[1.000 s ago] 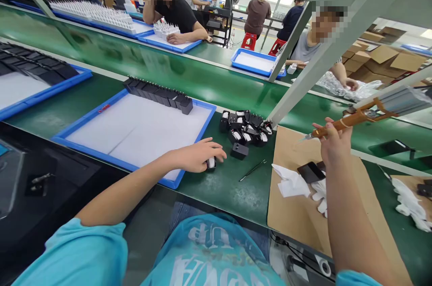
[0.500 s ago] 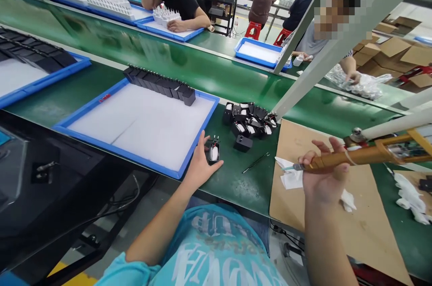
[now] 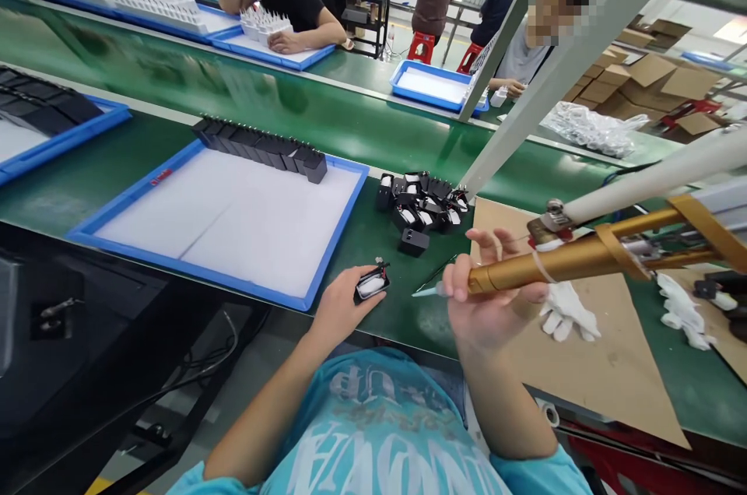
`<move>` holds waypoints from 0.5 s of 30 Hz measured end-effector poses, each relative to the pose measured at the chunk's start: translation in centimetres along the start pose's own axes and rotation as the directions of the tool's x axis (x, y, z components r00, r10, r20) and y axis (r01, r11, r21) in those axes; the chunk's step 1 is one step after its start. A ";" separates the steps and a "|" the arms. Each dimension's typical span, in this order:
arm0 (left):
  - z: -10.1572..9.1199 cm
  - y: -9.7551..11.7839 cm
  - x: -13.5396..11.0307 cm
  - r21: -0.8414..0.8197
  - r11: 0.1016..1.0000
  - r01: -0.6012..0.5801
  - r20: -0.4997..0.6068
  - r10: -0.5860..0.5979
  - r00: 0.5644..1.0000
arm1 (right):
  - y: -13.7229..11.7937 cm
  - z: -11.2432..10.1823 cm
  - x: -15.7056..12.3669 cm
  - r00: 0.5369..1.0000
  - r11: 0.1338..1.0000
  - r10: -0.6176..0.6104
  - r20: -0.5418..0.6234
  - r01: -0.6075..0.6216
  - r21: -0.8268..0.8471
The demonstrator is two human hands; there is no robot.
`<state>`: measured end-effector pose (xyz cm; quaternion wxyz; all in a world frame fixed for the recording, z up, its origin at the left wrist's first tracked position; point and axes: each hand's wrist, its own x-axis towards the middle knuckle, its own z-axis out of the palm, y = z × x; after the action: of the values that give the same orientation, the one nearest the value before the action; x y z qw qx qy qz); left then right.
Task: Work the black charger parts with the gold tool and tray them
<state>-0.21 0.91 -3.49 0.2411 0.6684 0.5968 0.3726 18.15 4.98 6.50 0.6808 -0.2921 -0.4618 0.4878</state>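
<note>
Sitting right of the blue tray [image 3: 117, 203], the left grip [image 3: 338, 310] pinches a small black part [image 3: 372, 284] at the near edge of the desk [image 3: 402, 320]. Behind it lies a heap of loose black parts [image 3: 421, 203]. Right grip [image 3: 490, 312] is clenched round a gold-handled tool [image 3: 560, 261], tip toward the part.

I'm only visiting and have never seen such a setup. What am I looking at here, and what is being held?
No machine here: a person's two bare hands do the work. The picture comes from a camera worn on that person's head, looking forward and down. The left hand holds a small black casing with a white inside. The right hand grips a gold pen-shaped tool, its tip pointing toward the casing. On the green bench lie a blue-rimmed tray with a white liner, a pile of small black parts and a brown cardboard sheet. Other people sit across the belt.
</note>
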 end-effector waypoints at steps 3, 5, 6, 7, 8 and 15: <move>0.0 1.2 -0.8 0.005 1.000 -0.023 -0.002 0.023 1.000 | 0.3 1.6 0.0 1.000 1.000 0.011 0.021 -0.011 0.012; -0.3 2.0 -1.2 0.012 0.997 -0.071 -0.028 0.071 0.997 | 0.3 2.2 0.1 1.000 0.999 0.024 0.015 -0.025 0.024; -0.4 2.4 -1.3 0.015 0.996 -0.089 -0.039 0.089 0.995 | 0.2 2.4 0.1 1.000 0.999 0.029 0.009 -0.029 0.031; -0.6 2.7 -1.3 0.018 0.995 -0.098 -0.045 0.099 0.994 | 0.2 2.4 0.1 0.999 0.999 0.032 0.004 -0.032 0.039; -0.7 3.0 -1.3 0.020 0.995 -0.102 -0.046 0.103 0.994 | 0.1 2.4 0.0 0.999 0.998 0.035 0.004 -0.035 0.051; -1.2 4.2 -0.9 0.064 0.982 -0.176 -0.081 0.181 0.980 | -0.1 2.1 -0.3 0.999 0.996 0.038 0.001 -0.038 0.075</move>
<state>1.45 -0.86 0.30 0.1617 0.7090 0.5545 0.4045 16.26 4.56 7.31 0.6820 -0.2752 -0.4372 0.5177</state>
